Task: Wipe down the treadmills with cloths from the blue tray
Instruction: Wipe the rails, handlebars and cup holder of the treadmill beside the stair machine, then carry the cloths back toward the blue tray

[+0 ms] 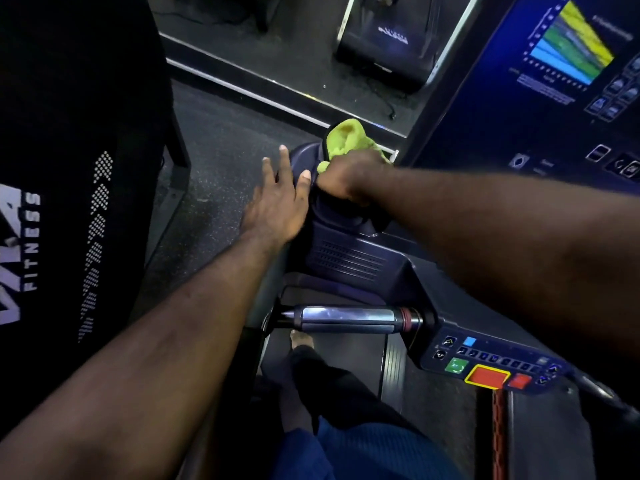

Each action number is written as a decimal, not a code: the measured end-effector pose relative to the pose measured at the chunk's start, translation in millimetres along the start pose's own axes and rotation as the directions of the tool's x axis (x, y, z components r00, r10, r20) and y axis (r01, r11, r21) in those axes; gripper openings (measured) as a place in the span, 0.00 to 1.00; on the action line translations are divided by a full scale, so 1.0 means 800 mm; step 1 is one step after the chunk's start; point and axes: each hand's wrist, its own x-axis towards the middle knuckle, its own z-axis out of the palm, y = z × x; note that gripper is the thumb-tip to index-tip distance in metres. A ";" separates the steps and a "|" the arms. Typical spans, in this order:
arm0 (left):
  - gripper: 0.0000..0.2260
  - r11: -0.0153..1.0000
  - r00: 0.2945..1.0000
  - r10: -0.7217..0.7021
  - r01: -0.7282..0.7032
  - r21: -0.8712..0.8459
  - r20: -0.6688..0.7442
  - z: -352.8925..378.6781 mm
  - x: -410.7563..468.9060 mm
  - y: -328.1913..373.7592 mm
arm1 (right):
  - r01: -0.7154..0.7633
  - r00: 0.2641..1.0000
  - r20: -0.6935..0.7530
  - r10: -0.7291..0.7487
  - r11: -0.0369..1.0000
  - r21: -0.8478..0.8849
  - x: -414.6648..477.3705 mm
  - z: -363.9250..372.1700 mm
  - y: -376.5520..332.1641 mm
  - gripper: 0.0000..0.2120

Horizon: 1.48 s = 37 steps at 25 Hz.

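Reference point: the chrome handle [346, 318] lying across the middle of the treadmill [349, 258].

Cloth: one yellow-green cloth [341, 138] sits beyond the chrome handle, bunched on the far rounded end of the treadmill's dark housing. Part of it rises loose above the knuckles.

Right grip [346, 181]: beyond the chrome handle, fingers curled down over the cloth and holding it against the housing. The forearm crosses above the handle from the right.

Left grip [280, 199]: beyond the chrome handle and slightly to its left, just beside the right grip. Fingers are straight and spread, holding nothing. The palm lies against the left side of the housing and the thumb tip rests on its upper edge.

Control panel [491, 362]: immediately right of the chrome handle, carrying a green button [455, 365], a red button with a yellow border [487, 375] and a row of small dark keys.

Screen [561, 64]: beyond and right of the chrome handle, lit, showing a coloured chart.

Belt [349, 355]: below the chrome handle. A bare foot [302, 339] stands on it, the leg in dark clothing.

Black panel [69, 150]: well left of the chrome handle, bearing white lettering that includes "FITNESS".

Second machine base [381, 43]: well beyond the chrome handle, on the dark floor [221, 147].
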 end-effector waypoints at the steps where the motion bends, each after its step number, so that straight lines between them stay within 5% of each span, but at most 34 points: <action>1: 0.32 0.999 0.999 -0.040 0.040 -0.006 0.014 -0.001 0.004 0.002 | -0.016 0.997 -0.072 0.017 1.000 0.008 -0.004 0.005 0.000 0.30; 7: 0.31 0.998 0.998 -0.059 0.059 0.024 -0.001 0.000 0.009 0.010 | 0.016 0.951 -0.292 0.101 0.927 0.374 -0.012 0.040 0.007 0.23; 11: 0.31 0.998 0.998 -0.062 0.063 0.031 -0.005 0.004 0.014 0.004 | 0.044 0.885 -0.341 0.316 0.674 0.737 -0.010 0.056 0.013 0.25; 15: 0.31 0.998 0.997 -0.066 0.067 0.012 -0.040 0.006 0.017 0.001 | 0.254 0.827 -0.417 0.378 0.412 0.875 0.003 0.056 0.014 0.14; 20: 0.33 0.945 0.945 -0.320 0.324 0.043 -0.073 0.003 -0.036 0.007 | 0.391 0.839 -0.488 0.241 0.358 0.848 -0.012 0.061 0.025 0.19; 24: 0.31 0.905 0.914 -0.383 0.400 0.146 -0.132 0.014 -0.173 -0.019 | 0.528 0.818 -0.575 -0.033 0.440 0.726 -0.080 0.098 0.014 0.27; 26: 0.32 0.860 0.866 -0.490 0.499 0.104 -0.098 0.018 -0.237 -0.044 | 0.531 0.847 -0.503 -0.172 0.301 0.792 -0.123 0.122 0.001 0.29; 30: 0.35 0.664 0.661 -0.748 0.747 -0.035 -0.065 0.001 -0.380 -0.086 | 0.337 0.859 -0.289 -0.422 0.042 0.940 -0.191 0.148 -0.056 0.33; 33: 0.39 0.597 0.542 -0.802 0.744 -0.300 -0.252 -0.023 -0.525 -0.083 | 0.293 0.660 -0.226 -0.717 -0.031 0.956 -0.271 0.151 -0.108 0.28; 37: 0.31 0.579 0.324 -0.805 0.615 -0.535 -0.498 -0.023 -0.731 -0.055 | 0.380 0.141 -0.090 -0.986 -0.031 0.925 -0.436 0.176 -0.165 0.17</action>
